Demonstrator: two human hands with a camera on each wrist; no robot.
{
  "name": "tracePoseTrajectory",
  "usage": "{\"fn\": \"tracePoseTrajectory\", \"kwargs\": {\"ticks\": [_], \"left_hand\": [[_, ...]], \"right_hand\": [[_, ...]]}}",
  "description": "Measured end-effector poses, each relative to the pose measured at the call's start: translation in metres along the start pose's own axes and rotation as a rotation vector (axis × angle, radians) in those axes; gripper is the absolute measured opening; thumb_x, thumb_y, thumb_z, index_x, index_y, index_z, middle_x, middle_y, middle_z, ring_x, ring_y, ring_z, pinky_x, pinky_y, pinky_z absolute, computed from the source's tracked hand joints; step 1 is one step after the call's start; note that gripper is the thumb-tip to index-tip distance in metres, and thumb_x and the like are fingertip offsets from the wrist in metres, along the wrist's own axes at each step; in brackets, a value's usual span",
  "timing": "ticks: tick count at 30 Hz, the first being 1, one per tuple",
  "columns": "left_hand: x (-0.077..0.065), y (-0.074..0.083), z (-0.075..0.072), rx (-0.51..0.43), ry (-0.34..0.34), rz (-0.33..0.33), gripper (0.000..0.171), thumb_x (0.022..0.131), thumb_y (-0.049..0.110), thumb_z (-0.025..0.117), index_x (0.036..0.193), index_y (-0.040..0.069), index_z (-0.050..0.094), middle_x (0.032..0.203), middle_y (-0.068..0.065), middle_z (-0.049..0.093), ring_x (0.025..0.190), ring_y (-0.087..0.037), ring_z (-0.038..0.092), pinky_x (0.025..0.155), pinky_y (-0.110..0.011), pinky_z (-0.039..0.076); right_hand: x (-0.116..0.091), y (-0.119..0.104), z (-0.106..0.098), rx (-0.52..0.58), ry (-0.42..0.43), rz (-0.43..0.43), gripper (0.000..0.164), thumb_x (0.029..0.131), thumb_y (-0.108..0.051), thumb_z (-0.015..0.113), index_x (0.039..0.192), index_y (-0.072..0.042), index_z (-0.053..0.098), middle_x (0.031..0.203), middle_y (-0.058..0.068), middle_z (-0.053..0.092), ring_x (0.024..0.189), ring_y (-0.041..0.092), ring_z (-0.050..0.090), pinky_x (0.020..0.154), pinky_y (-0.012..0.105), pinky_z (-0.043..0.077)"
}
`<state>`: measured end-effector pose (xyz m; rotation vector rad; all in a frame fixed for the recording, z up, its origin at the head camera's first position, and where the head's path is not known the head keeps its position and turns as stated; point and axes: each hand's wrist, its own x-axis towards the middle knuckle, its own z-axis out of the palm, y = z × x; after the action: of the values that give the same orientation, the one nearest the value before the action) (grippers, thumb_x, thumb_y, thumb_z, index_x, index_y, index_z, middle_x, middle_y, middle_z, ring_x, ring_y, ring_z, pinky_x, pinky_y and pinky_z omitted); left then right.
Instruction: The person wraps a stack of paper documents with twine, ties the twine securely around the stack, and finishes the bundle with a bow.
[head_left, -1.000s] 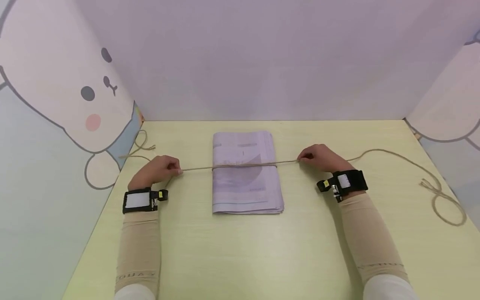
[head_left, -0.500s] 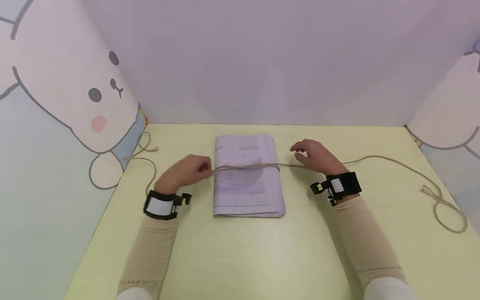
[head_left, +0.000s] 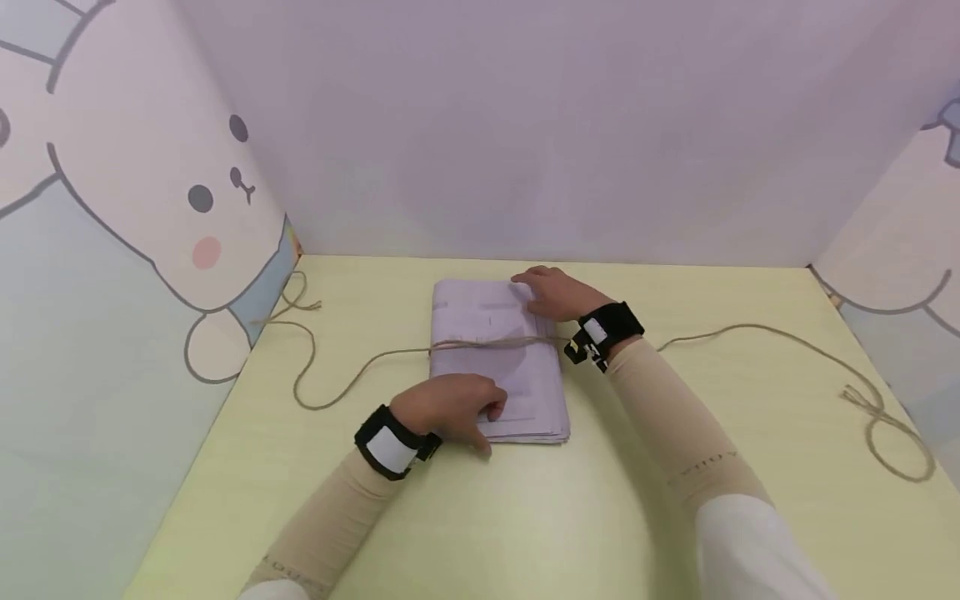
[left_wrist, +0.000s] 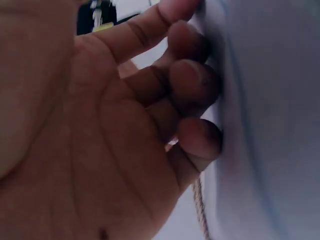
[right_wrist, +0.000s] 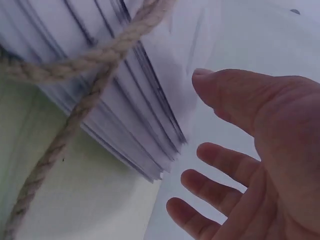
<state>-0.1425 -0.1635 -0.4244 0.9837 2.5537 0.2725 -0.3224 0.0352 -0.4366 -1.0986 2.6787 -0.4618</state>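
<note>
A stack of folded newspaper (head_left: 480, 308) lies on the table, with twine (head_left: 495, 343) running across its middle. At the paper's lower left is my left hand (head_left: 453, 406); in the left wrist view its bent fingertips (left_wrist: 192, 82) are right at the printed surface, and it holds no twine. My right hand (head_left: 558, 293) is over the upper right corner, thumb and fingers apart. The right wrist view shows that hand (right_wrist: 265, 130) beside the layered page edges (right_wrist: 125, 115), where two lengths of twine (right_wrist: 90, 62) cross.
Loose twine (head_left: 360, 375) curves over the yellow table (head_left: 465, 517) to a looped end at the far left. The other tail (head_left: 787, 333) runs right to a loop (head_left: 900, 433). Walls with printed cartoon figures (head_left: 202, 200) enclose the table's back and sides.
Both hands have let go of the twine, which now lies slack. My left hand has moved right and nearer to the paper's lower edge; my right hand has moved left to its upper right corner.
</note>
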Motion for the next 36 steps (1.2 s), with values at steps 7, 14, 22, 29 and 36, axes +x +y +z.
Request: {"fn": "tracePoseTrajectory", "kwargs": {"ticks": [7,14,22,29,36], "left_hand": [[0.002,0.002,0.005,0.052,0.011,0.029,0.032,0.062,0.018,0.081,0.078,0.018,0.053,0.069,0.01,0.043,0.065,-0.008,0.043,0.059,-0.02,0.034],[0.002,-0.011,-0.001,-0.05,0.006,0.033,0.035,0.06,0.015,0.085,0.077,0.018,0.054,0.069,0.007,0.044,0.065,-0.008,0.042,0.06,-0.02,0.035],[-0.014,-0.04,-0.006,-0.072,0.014,-0.122,0.036,0.056,0.01,0.087,0.066,0.014,0.053,0.062,0.008,0.041,0.062,-0.007,0.042,0.058,-0.022,0.036],[-0.029,-0.063,-0.012,0.044,0.169,-0.314,0.032,0.056,0.006,0.085,0.065,0.016,0.055,0.063,0.006,0.048,0.063,-0.011,0.047,0.059,-0.026,0.039],[-0.029,-0.071,-0.019,0.108,0.316,-0.417,0.011,0.079,-0.002,0.065,0.08,0.009,0.062,0.075,-0.002,0.059,0.069,-0.017,0.053,0.064,-0.032,0.046]], "right_hand": [[0.02,0.009,0.013,-0.055,-0.053,-0.031,0.055,0.095,-0.028,0.054,0.142,-0.006,0.037,0.141,0.02,0.039,0.13,0.039,0.034,0.106,0.047,0.027],[0.002,0.025,0.012,-0.045,0.013,0.034,0.05,0.093,-0.029,0.058,0.134,-0.003,0.048,0.131,0.023,0.048,0.122,0.04,0.041,0.103,0.05,0.029],[-0.035,0.032,0.008,0.001,-0.018,0.202,0.049,0.089,-0.033,0.062,0.126,-0.002,0.052,0.122,0.019,0.051,0.11,0.036,0.049,0.091,0.048,0.041],[-0.072,0.033,0.007,0.031,-0.085,0.291,0.048,0.081,-0.043,0.069,0.104,-0.004,0.053,0.093,0.009,0.056,0.081,0.022,0.051,0.068,0.037,0.043],[-0.111,0.02,0.013,0.085,-0.165,0.303,0.051,0.074,-0.057,0.07,0.085,-0.012,0.051,0.072,0.003,0.052,0.066,0.017,0.048,0.057,0.031,0.035]]}}
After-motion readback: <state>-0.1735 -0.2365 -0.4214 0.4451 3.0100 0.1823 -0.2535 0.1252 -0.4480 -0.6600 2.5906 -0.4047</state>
